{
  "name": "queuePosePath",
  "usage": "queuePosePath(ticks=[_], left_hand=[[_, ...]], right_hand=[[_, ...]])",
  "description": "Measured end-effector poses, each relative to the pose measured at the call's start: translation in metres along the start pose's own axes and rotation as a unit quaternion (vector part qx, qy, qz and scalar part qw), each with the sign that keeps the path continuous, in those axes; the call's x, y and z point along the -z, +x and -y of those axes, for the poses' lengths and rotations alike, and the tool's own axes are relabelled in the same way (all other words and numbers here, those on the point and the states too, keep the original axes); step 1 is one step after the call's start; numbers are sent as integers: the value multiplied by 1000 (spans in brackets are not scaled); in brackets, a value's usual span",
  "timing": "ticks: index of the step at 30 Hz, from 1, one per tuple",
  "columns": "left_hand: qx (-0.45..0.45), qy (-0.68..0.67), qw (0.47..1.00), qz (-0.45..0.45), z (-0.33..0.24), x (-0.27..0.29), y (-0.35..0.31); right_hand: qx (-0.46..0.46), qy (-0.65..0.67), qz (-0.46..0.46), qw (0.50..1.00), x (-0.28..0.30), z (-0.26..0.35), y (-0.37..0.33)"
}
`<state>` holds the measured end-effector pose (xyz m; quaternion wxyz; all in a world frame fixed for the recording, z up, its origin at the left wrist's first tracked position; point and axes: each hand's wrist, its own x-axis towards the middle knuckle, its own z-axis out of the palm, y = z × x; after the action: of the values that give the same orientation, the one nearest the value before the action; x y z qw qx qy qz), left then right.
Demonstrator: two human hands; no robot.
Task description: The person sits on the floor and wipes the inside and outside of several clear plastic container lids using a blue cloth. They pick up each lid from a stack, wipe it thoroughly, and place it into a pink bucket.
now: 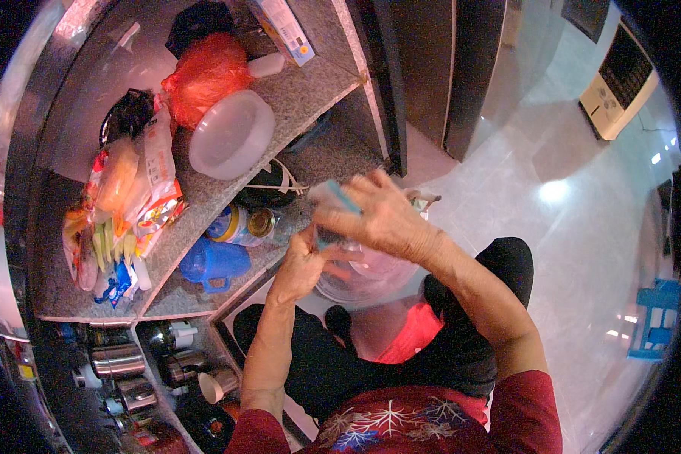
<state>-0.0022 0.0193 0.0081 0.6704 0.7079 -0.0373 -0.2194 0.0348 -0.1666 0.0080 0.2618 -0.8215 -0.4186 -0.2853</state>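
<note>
Both hands are together in the middle, in front of the low shelf. My right hand (pixel 378 216), smeared by motion, is closed around a pale thing with a teal edge (pixel 333 197); blur hides its kind. My left hand (pixel 301 265) is just below and to the left, thumb raised, its fingers curled against the lower part of that same thing. Beneath my hands a round, clear pinkish basin (pixel 378 276) shows between my knees, partly covered by my fingers and right wrist.
Left, a stone shelf bears a white plastic bowl (pixel 232 135), a red plastic bag (pixel 208 76) and food packets (pixel 132 181). Below are a blue mug (pixel 216 263), a jar (pixel 261 222) and steel pots (pixel 119 361). Right stand a cream air cooler (pixel 620 79) and blue plastic stool (pixel 657 321).
</note>
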Motion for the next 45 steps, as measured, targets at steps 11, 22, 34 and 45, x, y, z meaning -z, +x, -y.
queuePosePath(ticks=[11,22,34,45], left_hand=[[-133,-162,972,-107,0,-8,15],[-212,-107,942,-236,18,-7,26],[-96,-279,953,-69,8,-18,23],[-57,-297,951,-71,24,-15,26]], right_hand=[[-464,235,-177,836,-47,-42,-34],[-240,27,167,956,-77,-1,-66],[-311,-13,-110,944,-17,-15,-15],[-227,-77,-56,969,-46,-1,-2]])
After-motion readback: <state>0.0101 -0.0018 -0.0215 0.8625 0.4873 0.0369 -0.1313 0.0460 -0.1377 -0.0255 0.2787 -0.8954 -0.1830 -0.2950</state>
